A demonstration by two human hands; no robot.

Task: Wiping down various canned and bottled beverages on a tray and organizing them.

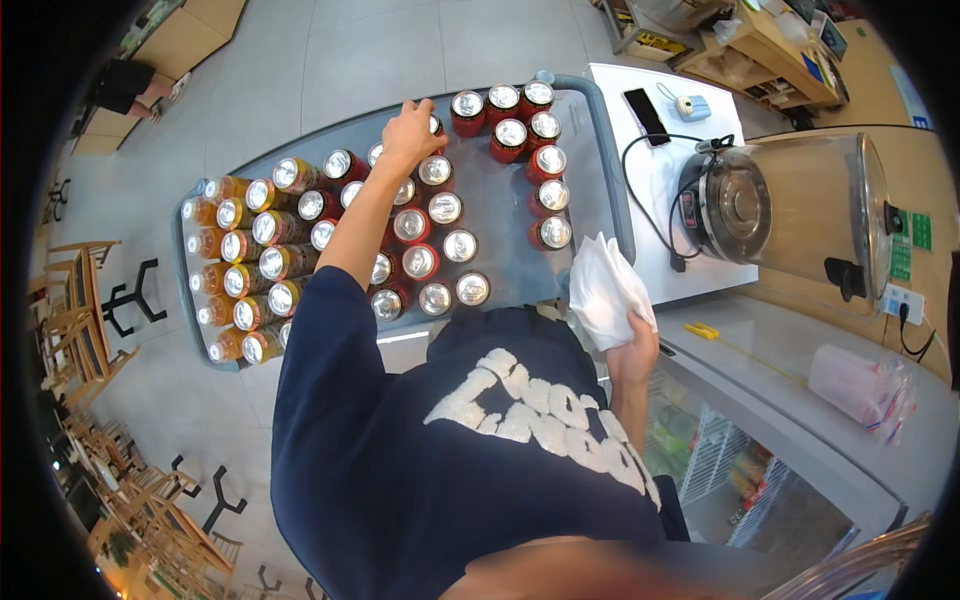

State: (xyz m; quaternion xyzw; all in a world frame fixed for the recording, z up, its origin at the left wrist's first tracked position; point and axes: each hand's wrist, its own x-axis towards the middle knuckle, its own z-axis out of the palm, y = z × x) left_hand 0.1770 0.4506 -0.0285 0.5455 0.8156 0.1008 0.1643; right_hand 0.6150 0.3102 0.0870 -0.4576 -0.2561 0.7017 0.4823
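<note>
On the grey cart top (510, 277) stand rows of red drink cans (445, 208), with yellow-and-dark cans (279, 226) and orange-drink bottles (214, 277) further left. At the cart's far edge my left hand (409, 135) has its fingers around a red can (436, 126), which the hand partly hides. My right hand (634, 349) holds a folded white cloth or paper towel (609, 292) beside the cart's near right corner. Another group of red cans (553, 195) lines the right part of the cart. My left forearm covers some cans in the middle.
A white table (705, 274) at the right bears a phone (646, 116), a blue power bank (691, 108), a black cable and a large clear dispenser (810, 206). Below it is a glass-doored fridge (720, 465). A person (127, 86) stands at upper left, near wooden chairs.
</note>
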